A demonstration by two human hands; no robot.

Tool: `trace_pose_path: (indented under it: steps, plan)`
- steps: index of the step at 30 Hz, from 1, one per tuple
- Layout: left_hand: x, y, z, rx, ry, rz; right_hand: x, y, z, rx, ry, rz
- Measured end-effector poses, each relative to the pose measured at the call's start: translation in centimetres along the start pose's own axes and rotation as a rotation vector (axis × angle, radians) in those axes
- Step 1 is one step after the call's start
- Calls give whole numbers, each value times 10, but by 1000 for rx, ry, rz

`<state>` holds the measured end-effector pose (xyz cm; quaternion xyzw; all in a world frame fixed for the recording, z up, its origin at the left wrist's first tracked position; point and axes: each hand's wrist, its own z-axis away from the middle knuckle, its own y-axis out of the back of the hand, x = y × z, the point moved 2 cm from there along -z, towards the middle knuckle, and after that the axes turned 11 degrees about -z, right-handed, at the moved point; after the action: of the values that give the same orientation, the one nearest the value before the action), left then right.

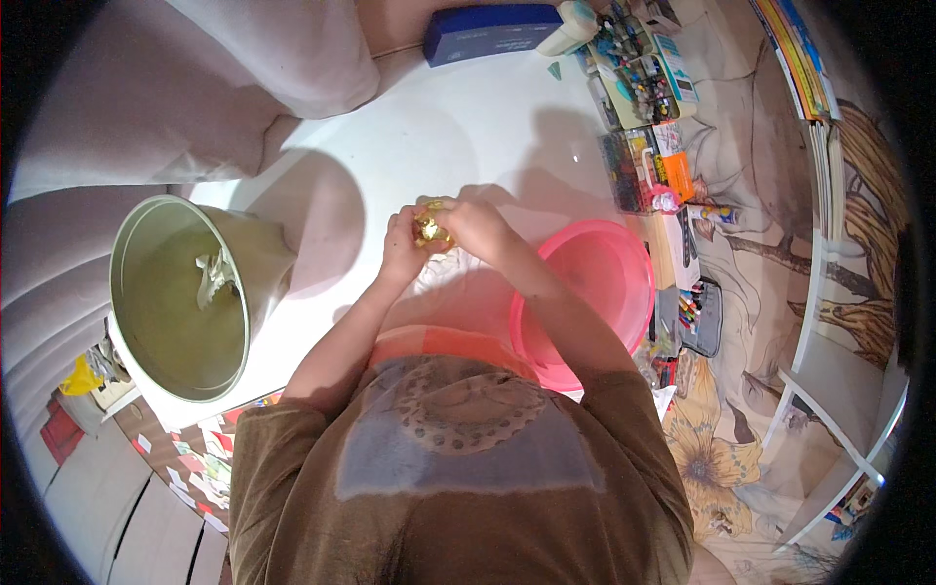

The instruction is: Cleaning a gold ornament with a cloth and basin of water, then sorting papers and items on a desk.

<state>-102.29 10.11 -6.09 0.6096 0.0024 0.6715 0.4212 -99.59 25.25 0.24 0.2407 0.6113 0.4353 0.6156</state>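
Note:
Between my two hands, above a white table, is a small shiny gold object that looks wrapped in foil. My left hand grips it from the left side. The fingers of my right hand close on its top and right side, hiding part of it. Crumpled whitish material lies just below my hands. A pink plastic basin stands beside my right forearm, partly behind it. To the left is a pale green bin with a crumpled white piece inside.
A blue box sits at the table's far edge beside a pale container. Organizers full of pens and small items line the right side, with an open pencil case nearer. Grey curtains hang at the left.

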Motion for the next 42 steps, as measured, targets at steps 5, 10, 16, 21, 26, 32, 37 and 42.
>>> trace_pose_path:
  steps: [5, 10, 16, 21, 26, 32, 37, 42]
  plan:
    - [-4, -2, -3, -12, 40, 28, -20, -1, -2, -99, -108, 160]
    - [-18, -2, -5, -21, 26, 109, -7, -10, -2, 90, -116, 87]
    - [35, 52, 10, -247, 220, 714, -26, 3, 7, 355, -219, -680]
    - [33, 54, 12, -275, 253, 707, -31, -3, 4, 477, -90, -673]
    - [17, 54, 5, -246, 204, 532, -16, -5, 7, 467, -270, -855]
    - [5, 51, 0, -177, 155, 471, 1, -16, 15, 437, -64, -391]
    - [8, 43, 3, -40, 149, 519, -7, -22, 18, 261, 3, 68]
    - [3, 37, 3, 3, 173, 461, -7, -15, 21, 326, -67, -109]
